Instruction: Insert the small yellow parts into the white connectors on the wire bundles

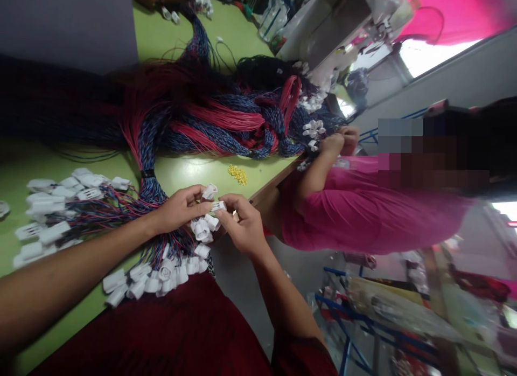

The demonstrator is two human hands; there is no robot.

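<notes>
Over the green worktop point(194, 171), a white connector point(218, 206) sits between the left hand point(180, 210) and right hand point(243, 225).
The right hand pinches it, thumb to finger; the left hand is half curled beside a second connector point(209, 191), its exact hold unclear. A steady, light pinch with slack wires point(152, 188) should work best; yellow bits point(237, 174) lie beyond.
</notes>
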